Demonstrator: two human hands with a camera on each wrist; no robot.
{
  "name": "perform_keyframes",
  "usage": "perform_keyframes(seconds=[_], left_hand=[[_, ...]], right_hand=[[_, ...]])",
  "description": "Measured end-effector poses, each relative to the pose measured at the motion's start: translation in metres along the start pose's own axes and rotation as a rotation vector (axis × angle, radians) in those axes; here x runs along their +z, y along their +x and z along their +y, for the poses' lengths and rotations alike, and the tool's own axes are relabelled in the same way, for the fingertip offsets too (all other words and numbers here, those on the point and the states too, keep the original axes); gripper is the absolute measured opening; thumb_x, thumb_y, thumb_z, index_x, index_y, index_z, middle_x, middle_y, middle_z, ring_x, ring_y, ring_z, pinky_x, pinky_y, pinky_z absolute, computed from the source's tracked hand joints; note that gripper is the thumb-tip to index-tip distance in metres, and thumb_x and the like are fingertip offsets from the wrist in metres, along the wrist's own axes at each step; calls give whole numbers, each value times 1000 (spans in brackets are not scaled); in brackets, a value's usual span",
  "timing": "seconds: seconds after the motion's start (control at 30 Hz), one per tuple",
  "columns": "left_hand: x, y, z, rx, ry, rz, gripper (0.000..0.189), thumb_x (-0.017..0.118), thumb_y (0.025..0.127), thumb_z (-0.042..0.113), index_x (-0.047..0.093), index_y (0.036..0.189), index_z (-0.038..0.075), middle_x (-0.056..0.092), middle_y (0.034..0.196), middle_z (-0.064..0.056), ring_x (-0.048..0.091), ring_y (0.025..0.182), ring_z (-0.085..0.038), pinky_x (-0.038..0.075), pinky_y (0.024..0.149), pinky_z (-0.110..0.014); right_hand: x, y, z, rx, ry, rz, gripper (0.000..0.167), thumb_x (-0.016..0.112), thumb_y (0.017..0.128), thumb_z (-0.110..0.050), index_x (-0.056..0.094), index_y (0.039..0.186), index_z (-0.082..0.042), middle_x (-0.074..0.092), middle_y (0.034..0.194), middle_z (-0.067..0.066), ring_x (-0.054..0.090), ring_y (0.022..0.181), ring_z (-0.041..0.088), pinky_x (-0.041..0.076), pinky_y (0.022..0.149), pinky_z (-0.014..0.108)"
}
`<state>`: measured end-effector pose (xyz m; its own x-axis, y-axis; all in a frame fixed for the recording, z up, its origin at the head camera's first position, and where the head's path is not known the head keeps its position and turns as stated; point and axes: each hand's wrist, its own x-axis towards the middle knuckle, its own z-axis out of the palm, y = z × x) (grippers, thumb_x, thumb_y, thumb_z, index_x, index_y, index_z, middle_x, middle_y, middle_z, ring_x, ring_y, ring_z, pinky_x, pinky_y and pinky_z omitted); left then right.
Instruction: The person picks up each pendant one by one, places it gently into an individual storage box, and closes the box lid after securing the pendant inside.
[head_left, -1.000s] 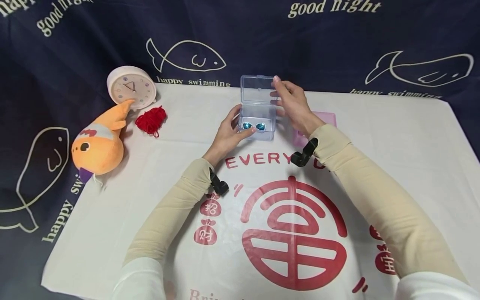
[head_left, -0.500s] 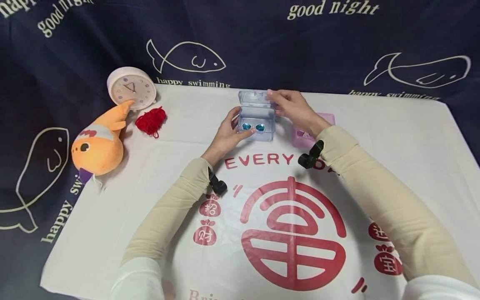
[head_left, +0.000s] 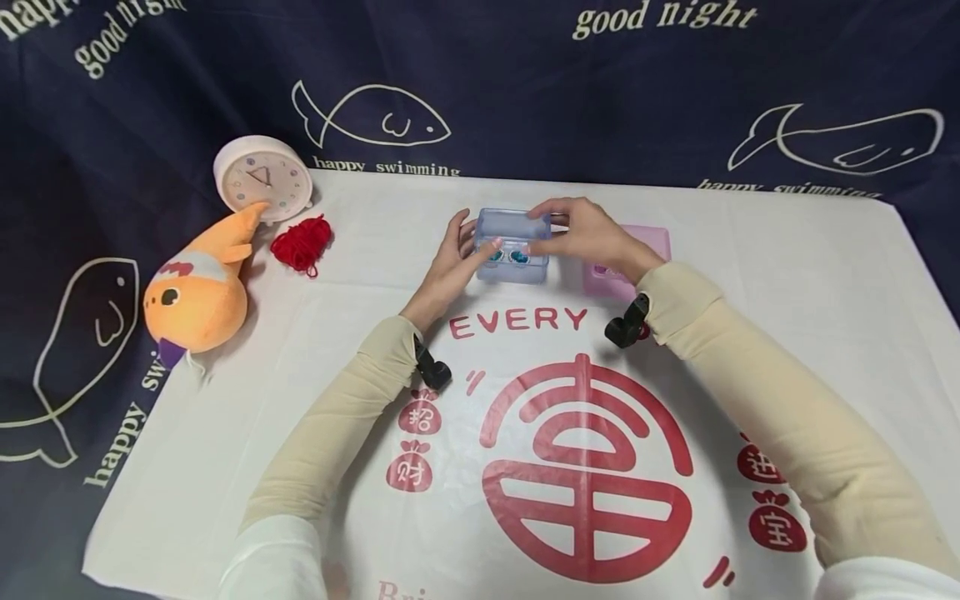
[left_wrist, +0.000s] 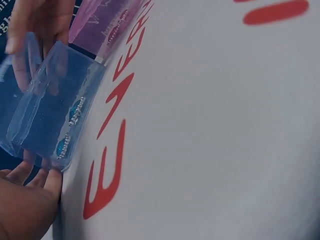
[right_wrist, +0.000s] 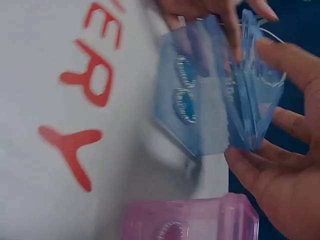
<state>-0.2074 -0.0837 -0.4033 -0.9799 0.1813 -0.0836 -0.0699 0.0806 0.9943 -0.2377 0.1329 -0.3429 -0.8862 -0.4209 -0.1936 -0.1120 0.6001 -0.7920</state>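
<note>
A small clear blue plastic box [head_left: 513, 274] with a hinged lid [head_left: 513, 223] stands near the table's back edge. Inside it lie two teal gem pieces [right_wrist: 184, 106] edged with silver beads, side by side along the front. My left hand [head_left: 448, 271] holds the box by its left end, thumb over the front rim and fingers behind. From the right, my right hand [head_left: 592, 233] grips the lid, fingers on its upper side and thumb toward the front. The lid is tilted partway down over the box.
Right of the box, a clear pink box [head_left: 648, 242] sits partly behind my right forearm, a pink beaded piece [right_wrist: 172, 231] inside. At the table's left are a round clock [head_left: 262, 177], red yarn [head_left: 302, 244] and an orange plush toy [head_left: 198, 304]. A dark curtain [head_left: 525, 92] hangs behind.
The lid has swung from upright down toward the front, my right hand lowering with it. My left hand stays at the box's left end, its thumb slightly higher.
</note>
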Motion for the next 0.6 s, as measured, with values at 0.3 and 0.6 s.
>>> perform_keyframes(seconds=[0.3, 0.6], left_hand=[[7, 0, -4, 6, 24, -15, 84, 65, 92, 18, 9, 155, 13, 27, 159, -6, 29, 146, -20, 28, 119, -32], [7, 0, -3, 41, 21, 10, 83, 67, 90, 14, 14, 154, 10, 30, 156, -8, 33, 144, -20, 29, 118, -29]], right_hand=[[12, -8, 1, -127, -260, 88, 58, 78, 79, -25, 58, 127, 0, 49, 140, 19, 48, 127, 34, 41, 107, 48], [12, -6, -2, -143, -264, 91, 58, 79, 80, -23, 57, 128, 2, 49, 140, 22, 45, 130, 35, 37, 111, 48]])
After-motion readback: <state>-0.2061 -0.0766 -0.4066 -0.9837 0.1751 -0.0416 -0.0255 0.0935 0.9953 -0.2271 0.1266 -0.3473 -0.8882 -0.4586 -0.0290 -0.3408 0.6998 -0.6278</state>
